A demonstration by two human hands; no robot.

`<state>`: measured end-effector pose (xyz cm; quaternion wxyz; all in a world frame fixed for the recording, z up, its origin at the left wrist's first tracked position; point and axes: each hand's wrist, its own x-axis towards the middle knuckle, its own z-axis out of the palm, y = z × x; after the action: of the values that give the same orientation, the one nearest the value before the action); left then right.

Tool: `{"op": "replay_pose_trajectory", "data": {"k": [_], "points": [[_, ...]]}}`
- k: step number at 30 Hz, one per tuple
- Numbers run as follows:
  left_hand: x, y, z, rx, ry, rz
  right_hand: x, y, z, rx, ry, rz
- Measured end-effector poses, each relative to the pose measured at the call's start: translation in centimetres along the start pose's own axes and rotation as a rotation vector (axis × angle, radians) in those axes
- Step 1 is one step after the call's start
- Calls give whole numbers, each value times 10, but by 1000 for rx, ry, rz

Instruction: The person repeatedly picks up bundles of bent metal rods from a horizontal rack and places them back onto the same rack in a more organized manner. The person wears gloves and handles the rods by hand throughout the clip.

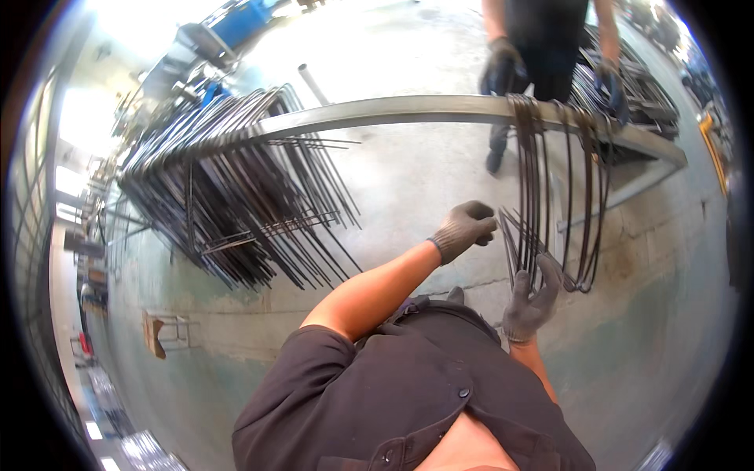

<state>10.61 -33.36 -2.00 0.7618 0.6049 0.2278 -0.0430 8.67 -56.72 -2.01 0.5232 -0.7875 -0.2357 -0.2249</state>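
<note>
Several dark bent metal rods (542, 188) hang over the right part of a long metal rail (393, 110). My right hand (534, 306), in a grey glove, is at the lower ends of these rods, its thumb and fingers spread apart. Whether it touches them I cannot tell. A little to the left, my left hand (467, 231), also gloved, is held in the air with loosely bent fingers and nothing visible in it. Thin rod ends slant down between my two hands.
A dense bundle of dark bent rods (228, 180) hangs at the rail's left. Across the rail stands a person (546, 47) with dark gloves, hands near the right-hand rods. More metal frames (636, 86) are stacked behind. A small stool (169, 330) stands at the lower left.
</note>
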Motion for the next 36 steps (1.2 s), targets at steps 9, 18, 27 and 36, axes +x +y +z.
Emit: {"op": "replay_pose_trajectory", "data": {"k": [9,18,27,36], "points": [[-106,-14,-241,-187,673,111,26,-81,194,361,-669,164],[-191,-46,-416,-243,814,187,54,-193,527,749,-1209,350],[-235,17,-546,-128,1064,391,-2,-289,674,1176,-1418,592],[-252,14,-555,-169,1019,324,-13,-313,733,1212,-1594,678]]}}
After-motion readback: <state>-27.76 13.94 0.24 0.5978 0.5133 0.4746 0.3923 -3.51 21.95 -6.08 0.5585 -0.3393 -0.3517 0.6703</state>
